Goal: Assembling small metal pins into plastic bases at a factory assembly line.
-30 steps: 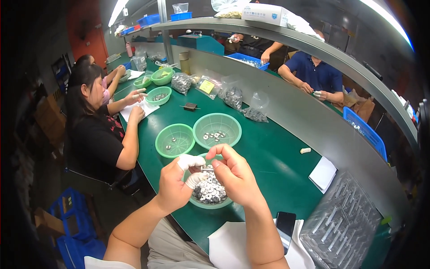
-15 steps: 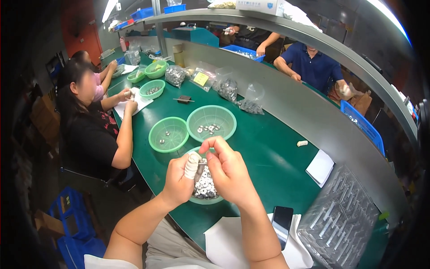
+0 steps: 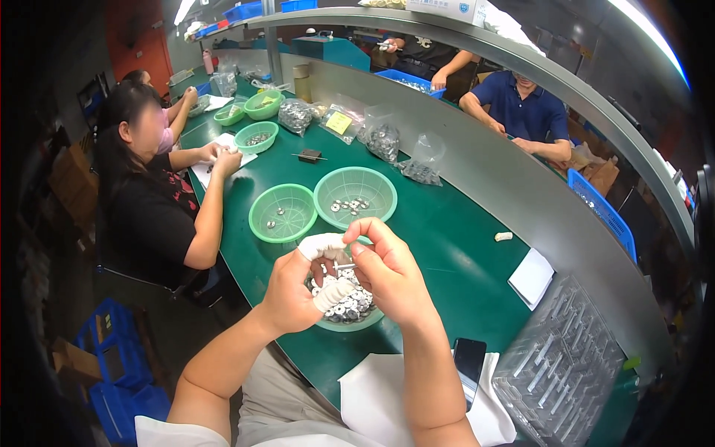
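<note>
My left hand [image 3: 289, 290] is curved over a green basket [image 3: 367, 322] of small silvery round metal parts [image 3: 348, 305]. White wraps cover its thumb and index finger, which stand apart with a gap between them. The index tip reaches close to my right fingertips; whether they touch, I cannot tell. In my right hand [image 3: 391, 276], thumb and fingers are pinched together on a thin metal pin [image 3: 344, 266], which points left into that gap. Part of the pin is hidden by the fingers. Two more green baskets, one on the left [image 3: 283, 214] and one on the right [image 3: 355, 195], hold a few such round parts.
A phone [image 3: 469, 365] rests on white cloth [image 3: 376, 387] at the front. To the right are a clear plastic tray [image 3: 562, 365] with metal rods and a white pad [image 3: 532, 279]. Bagged parts [image 3: 383, 141] line the divider. Co-workers sit at left and across.
My left thumb and index finger have spread apart from their closed grip. The right hand keeps its pinch on the pin. Across the divider, a co-worker's hand has moved inward.
</note>
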`<state>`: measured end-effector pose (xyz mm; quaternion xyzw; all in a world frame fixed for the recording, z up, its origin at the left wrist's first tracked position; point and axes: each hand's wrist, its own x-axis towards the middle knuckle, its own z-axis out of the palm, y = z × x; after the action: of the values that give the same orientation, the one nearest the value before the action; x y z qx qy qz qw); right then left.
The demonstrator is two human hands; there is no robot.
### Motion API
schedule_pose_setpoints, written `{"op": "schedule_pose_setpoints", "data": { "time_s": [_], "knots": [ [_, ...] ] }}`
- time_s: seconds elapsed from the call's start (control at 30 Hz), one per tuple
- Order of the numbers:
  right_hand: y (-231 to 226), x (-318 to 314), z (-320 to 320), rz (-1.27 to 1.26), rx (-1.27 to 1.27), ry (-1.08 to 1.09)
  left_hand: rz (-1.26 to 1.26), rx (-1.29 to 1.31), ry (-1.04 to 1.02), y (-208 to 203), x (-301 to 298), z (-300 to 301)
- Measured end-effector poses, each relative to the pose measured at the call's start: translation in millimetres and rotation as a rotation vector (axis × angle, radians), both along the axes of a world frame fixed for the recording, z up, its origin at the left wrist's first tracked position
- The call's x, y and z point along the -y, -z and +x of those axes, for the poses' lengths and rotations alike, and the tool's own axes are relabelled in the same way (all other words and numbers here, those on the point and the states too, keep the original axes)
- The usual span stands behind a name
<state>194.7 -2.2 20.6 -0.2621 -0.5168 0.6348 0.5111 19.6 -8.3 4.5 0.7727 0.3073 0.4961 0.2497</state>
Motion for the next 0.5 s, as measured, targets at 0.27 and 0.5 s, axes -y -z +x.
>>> {"op": "schedule_pose_setpoints", "data": {
  "time_s": [0.27, 0.5],
  "knots": [
    [2.2, 2.3, -10.0, 0.273, 0.406, 0.24, -0.072, -0.008, 0.049, 20.5, -9.0, -3.6],
    [3.6, 2.4, -10.9, 0.498, 0.717, 0.448, -0.874, 0.331, 0.347, 26.3, -20.4, -6.5]
  ]
}}
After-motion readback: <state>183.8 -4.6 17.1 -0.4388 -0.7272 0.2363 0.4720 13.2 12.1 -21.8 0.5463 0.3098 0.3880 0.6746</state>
